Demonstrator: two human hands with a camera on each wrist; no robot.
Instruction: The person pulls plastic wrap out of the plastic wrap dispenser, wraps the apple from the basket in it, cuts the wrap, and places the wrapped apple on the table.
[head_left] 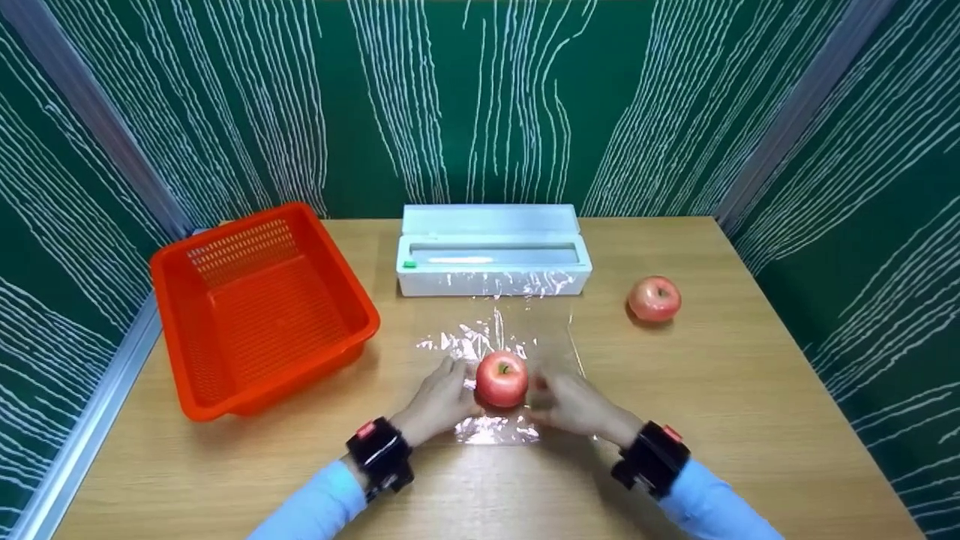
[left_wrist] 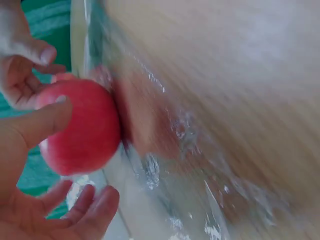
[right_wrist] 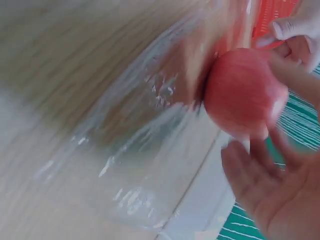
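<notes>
A red apple (head_left: 502, 379) sits stem up on a sheet of clear cling film (head_left: 551, 337) spread over the table. My left hand (head_left: 441, 399) is at its left side; in the left wrist view the thumb (left_wrist: 47, 122) overlaps the apple and the fingers spread loosely apart. On the opposite side is my right hand (head_left: 576, 405), slightly blurred, its fingers (right_wrist: 255, 165) loosely bent close by the fruit. The film runs back to a white cling film box (head_left: 495, 282) with its lid raised.
To the left stands an orange plastic basket (head_left: 352, 330) with nothing in it. A second apple (head_left: 654, 299) lies on the wooden table (head_left: 720, 390) at the right. Green panels (head_left: 525, 105) with white wavy lines enclose the back and sides.
</notes>
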